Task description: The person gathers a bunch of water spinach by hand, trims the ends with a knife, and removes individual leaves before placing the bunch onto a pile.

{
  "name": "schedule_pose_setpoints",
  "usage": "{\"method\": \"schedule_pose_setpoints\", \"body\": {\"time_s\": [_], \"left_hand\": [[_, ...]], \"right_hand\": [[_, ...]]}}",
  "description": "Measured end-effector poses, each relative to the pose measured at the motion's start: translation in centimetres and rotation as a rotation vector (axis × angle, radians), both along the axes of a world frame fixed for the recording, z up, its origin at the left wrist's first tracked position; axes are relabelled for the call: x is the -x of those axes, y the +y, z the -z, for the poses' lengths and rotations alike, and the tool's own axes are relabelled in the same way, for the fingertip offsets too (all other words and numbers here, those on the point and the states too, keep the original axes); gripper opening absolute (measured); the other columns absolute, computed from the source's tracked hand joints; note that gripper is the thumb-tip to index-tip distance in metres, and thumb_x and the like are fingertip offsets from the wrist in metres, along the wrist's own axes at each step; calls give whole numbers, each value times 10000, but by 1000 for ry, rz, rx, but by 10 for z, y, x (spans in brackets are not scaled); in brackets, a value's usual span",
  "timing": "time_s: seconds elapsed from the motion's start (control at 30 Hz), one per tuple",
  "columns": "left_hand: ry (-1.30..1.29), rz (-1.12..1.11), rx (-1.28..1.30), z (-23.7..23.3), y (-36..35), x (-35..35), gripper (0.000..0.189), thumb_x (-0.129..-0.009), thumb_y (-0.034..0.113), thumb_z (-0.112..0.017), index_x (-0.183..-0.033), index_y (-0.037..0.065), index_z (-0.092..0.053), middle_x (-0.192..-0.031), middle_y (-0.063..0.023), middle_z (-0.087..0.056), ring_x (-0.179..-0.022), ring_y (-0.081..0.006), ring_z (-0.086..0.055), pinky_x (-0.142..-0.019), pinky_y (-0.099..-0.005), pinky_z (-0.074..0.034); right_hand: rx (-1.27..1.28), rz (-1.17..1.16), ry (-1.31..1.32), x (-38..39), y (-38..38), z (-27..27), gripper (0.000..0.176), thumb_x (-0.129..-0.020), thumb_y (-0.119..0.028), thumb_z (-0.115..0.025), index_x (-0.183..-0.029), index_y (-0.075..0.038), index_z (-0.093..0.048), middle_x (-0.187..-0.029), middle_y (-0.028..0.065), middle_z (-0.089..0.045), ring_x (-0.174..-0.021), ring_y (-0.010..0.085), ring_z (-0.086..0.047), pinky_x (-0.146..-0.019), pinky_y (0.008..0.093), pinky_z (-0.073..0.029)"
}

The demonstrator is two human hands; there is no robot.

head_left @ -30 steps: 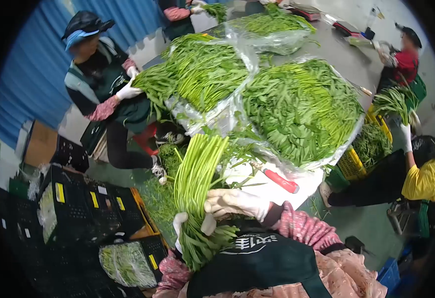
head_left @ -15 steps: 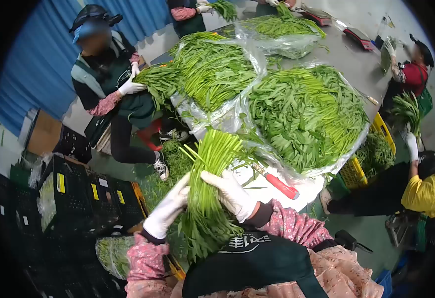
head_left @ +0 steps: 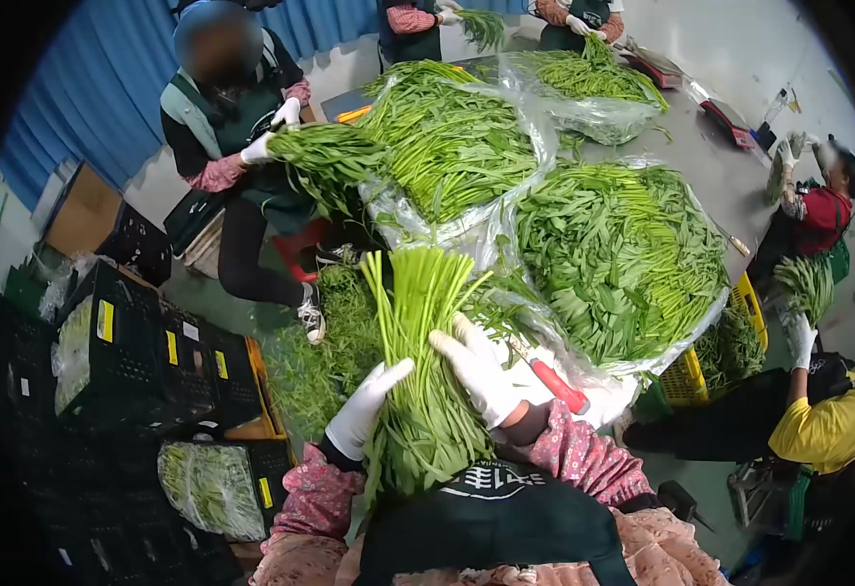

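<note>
A thick bunch of long-stemmed leafy greens [head_left: 417,352] is upright in front of my apron, cut stems up and leaves down. My left hand [head_left: 367,408], in a white glove, grips its left side with the thumb across the stems; the other fingers are partly hidden behind it. From the right, my right hand [head_left: 476,371], also gloved, is closed against the stems. A red-handled knife [head_left: 556,386] lies on the white surface just beyond my right hand.
Large heaps of greens [head_left: 623,259] on clear plastic [head_left: 491,230] cover the table ahead. A co-worker [head_left: 242,146] sits at the left holding greens; others work behind and at right. Black crates [head_left: 134,342] stack at left. Loose greens [head_left: 325,376] litter the floor. A yellow basket [head_left: 683,379] stands right.
The bunch has turned more upright, its stems now spread at the top. My left hand has shifted slightly, with its thumb now across the stems. The view has tilted a little.
</note>
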State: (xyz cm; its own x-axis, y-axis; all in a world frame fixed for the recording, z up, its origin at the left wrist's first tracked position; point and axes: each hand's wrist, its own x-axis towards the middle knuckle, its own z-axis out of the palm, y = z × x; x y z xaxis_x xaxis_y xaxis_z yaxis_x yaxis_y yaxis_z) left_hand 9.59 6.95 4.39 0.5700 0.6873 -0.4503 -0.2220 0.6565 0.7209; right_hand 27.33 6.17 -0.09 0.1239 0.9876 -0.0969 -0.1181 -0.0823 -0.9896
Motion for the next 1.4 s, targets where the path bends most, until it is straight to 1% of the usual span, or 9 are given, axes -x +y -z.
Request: {"method": "schedule_pose_setpoints", "body": {"time_s": [0.2, 0.53, 0.63, 0.8, 0.93, 1.1, 1.2, 1.27, 1.4], "left_hand": [[-199, -2, 132, 54, 18, 8, 401, -1040, 254, -463, -1357, 13, -516, -1213, -108, -651, -1043, -187, -658, -930, -337, -528], [-79, -21, -204, 20, 30, -9, 546, -947, 121, -602, -1443, 11, -403, -1348, -85, -542, -1187, -177, -562, -1010, -331, -463], [168, 306, -464, -9, 79, 31, 624, -875, 187, -722, -1408, -6, -459, -1324, -64, -577, -1199, -140, -529, -1047, -307, -408], [395, 840, -450, -14, 96, 68, 687, -851, 171, -762, -1435, 1, -441, -1344, -53, -572, -1214, -117, -496, -1061, -289, -388], [108, 625, -198, 45, 4, 57, 585, -949, 278, -616, -1432, -3, -442, -1356, -105, -573, -1208, -185, -560, -1064, -331, -422], [-14, 149, 378, 65, -72, 20, 484, -1006, 225, -497, -1421, -20, -452, -1291, -139, -612, -1085, -227, -643, -991, -352, -495], [49, 178, 245, 62, -71, 24, 452, -1030, 204, -404, -1381, -72, -468, -1328, -188, -591, -1161, -261, -615, -1033, -357, -475], [107, 157, 178, 51, -74, 19, 431, -1019, 193, -462, -1380, -42, -485, -1302, -117, -602, -1157, -193, -588, -1020, -315, -451], [189, 160, -59, 50, -80, 9, 454, -998, 192, -538, -1396, -16, -467, -1313, -61, -571, -1191, -141, -511, -1036, -294, -389]], "right_hand": [[97, 20, 399, 7, 5, -40, 669, -955, -229, -620, -1475, 70, -323, -1362, 139, -551, -1216, 183, -528, -1040, 295, -404], [-90, 47, 79, 20, 22, -5, 365, -1024, -165, -515, -1330, 34, -492, -1270, 98, -601, -1132, 146, -543, -1002, 288, -422], [214, -146, -281, 16, 29, -15, 356, -1023, -197, -541, -1294, 32, -509, -1181, 75, -637, -1070, 145, -555, -967, 294, -430], [13, -242, -302, 37, -22, 38, 418, -982, -372, -590, -957, 42, -640, -894, 229, -672, -836, 334, -654, -796, 400, -501], [73, -418, -172, 3, -73, 41, 437, -989, -412, -569, -926, 10, -664, -834, 155, -694, -772, 254, -654, -765, 375, -513], [270, -700, -714, -64, -84, -20, 342, -977, -364, -622, -982, -39, -730, -804, 72, -718, -738, 150, -672, -747, 297, -525], [361, -471, -442, -85, -83, -54, 344, -937, -379, -667, -876, -47, -731, -716, 78, -695, -629, 171, -666, -637, 295, -518], [-66, -119, -620, -82, -80, -54, 249, -895, -312, -715, -900, -63, -724, -698, 82, -682, -586, 169, -650, -573, 297, -506], [-201, -279, -1093, -44, -66, -57, 260, -844, -333, -753, -886, -90, -669, -630, 120, -630, -546, 257, -638, -521, 368, -493]]}}
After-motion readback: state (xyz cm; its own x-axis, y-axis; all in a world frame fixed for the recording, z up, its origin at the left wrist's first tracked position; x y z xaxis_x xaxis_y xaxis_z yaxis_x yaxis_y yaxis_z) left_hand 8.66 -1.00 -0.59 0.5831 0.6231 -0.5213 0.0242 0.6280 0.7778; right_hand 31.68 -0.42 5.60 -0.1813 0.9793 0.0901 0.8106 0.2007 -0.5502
